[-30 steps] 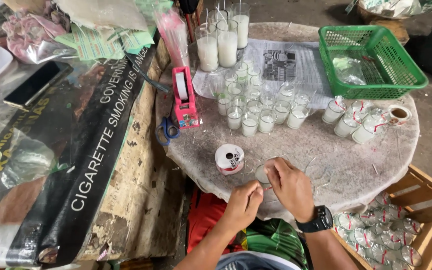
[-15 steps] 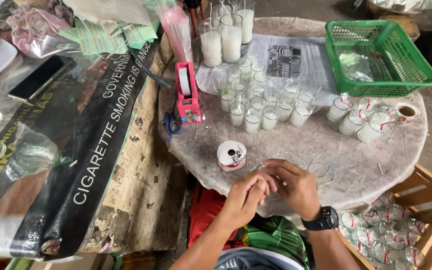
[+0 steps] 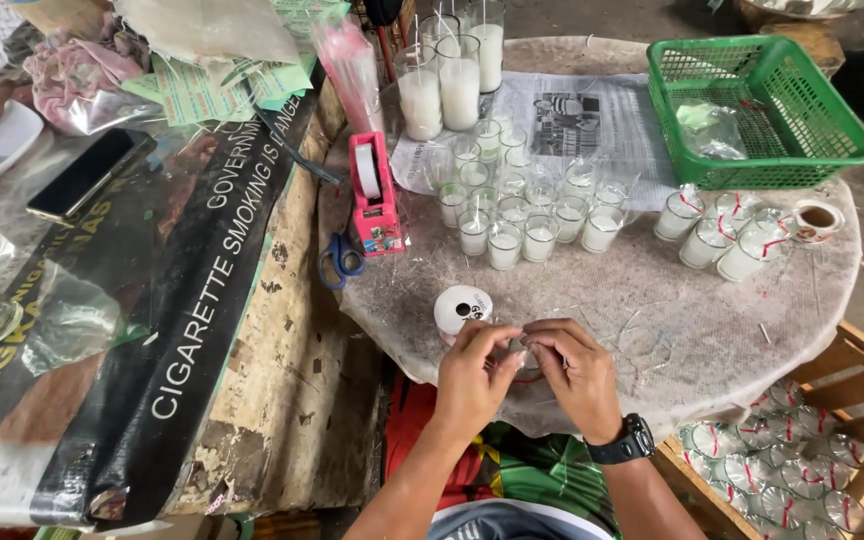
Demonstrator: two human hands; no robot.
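Observation:
My left hand [image 3: 474,385] and my right hand [image 3: 580,375] meet at the near edge of the round grey table [image 3: 692,330]. Their fingertips pinch a small clear cup [image 3: 522,356], mostly hidden, with a bit of red string showing under it. A white spool of red ribbon [image 3: 463,307] lies just beyond my left hand. A black watch sits on my right wrist. Farther back stand several small cups of white wax [image 3: 522,215], and three wrapped cups tied with red ribbon [image 3: 717,235] lie to the right.
A pink tape dispenser [image 3: 373,195] and blue scissors [image 3: 340,262] lie at the table's left. A green basket [image 3: 757,105] sits back right, tall wax glasses [image 3: 457,85] behind. A wooden crate of wrapped cups [image 3: 787,470] stands low right. A phone [image 3: 90,172] rests on the left bench.
Both hands have closed in together over the small cup near the table's edge. The view has shifted slightly, with the hands now nearer the middle of the frame.

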